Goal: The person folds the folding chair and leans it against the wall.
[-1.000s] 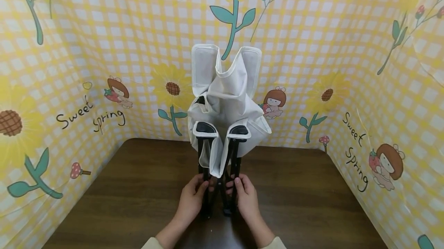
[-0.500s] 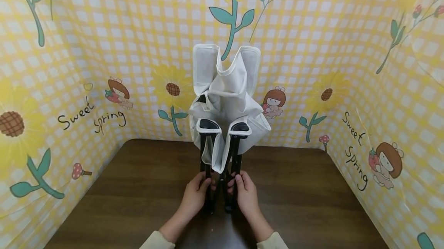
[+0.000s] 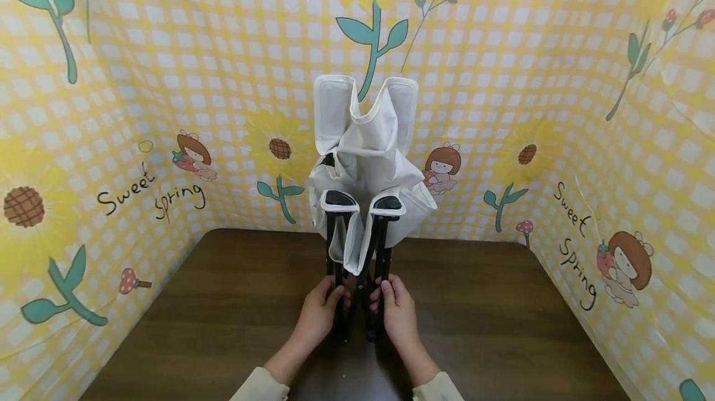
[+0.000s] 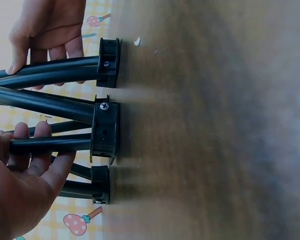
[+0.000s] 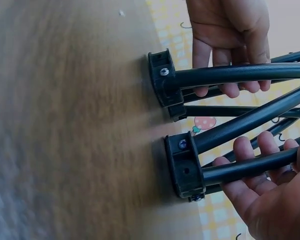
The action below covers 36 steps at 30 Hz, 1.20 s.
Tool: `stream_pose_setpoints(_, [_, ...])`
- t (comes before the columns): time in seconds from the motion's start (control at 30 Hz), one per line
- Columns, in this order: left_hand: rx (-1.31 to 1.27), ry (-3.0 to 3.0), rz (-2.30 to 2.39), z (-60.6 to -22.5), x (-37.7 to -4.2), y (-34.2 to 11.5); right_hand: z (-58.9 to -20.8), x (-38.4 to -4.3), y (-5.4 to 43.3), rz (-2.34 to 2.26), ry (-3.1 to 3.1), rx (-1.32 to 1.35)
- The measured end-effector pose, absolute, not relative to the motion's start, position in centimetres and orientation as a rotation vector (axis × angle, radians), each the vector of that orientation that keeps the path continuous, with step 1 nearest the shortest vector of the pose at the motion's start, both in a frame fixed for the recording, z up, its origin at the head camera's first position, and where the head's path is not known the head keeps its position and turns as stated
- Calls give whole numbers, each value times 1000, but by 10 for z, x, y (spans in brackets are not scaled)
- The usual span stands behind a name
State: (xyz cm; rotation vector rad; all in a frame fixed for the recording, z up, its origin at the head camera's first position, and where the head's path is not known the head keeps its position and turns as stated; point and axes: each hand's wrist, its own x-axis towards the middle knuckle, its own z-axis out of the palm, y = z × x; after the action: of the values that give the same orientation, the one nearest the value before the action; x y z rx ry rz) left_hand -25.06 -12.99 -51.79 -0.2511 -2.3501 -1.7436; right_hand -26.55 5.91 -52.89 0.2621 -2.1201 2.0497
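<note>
A folded camp chair [image 3: 373, 140] with white fabric and a black tube frame stands upright mid-table in the head view. My left hand [image 3: 319, 311] grips its left legs low down, the thumb lying along the front tube. On the opposite side my right hand [image 3: 400, 314] holds the right legs the same way. Both wrist views show black tubes ending in feet; the left wrist view has a foot [image 4: 105, 131] on the wood, and the right wrist view has another foot [image 5: 185, 165]. In each, curled fingers sit around or behind a tube. The fabric hides the upper frame.
The dark wooden table [image 3: 475, 308] spreads out on both sides of the chair. A yellow checked cloth [image 3: 558, 159] with flower prints rises along the back and both sides. A small white speck [image 4: 137, 41] lies on the tabletop near the feet.
The chair's legs have shifted slightly away from me and a little to the right, with both hands going along and keeping their grip. The head view has tilted slightly.
</note>
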Motion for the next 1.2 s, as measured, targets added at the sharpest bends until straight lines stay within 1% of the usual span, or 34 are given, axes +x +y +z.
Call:
stream_pose_setpoints(0.37, [-272,-2309,-1794,-520,-260,-129,-528,-276,57,2023,-2137,256])
stream_pose_setpoints(0.77, [-301,-2335,-1656,-525,-278,-132,-531,-282,54,1914,-2172,277])
stream_pose_setpoints(1.2, [-302,-2304,-1729,-525,-288,-127,-531,-295,54,1840,-2209,252])
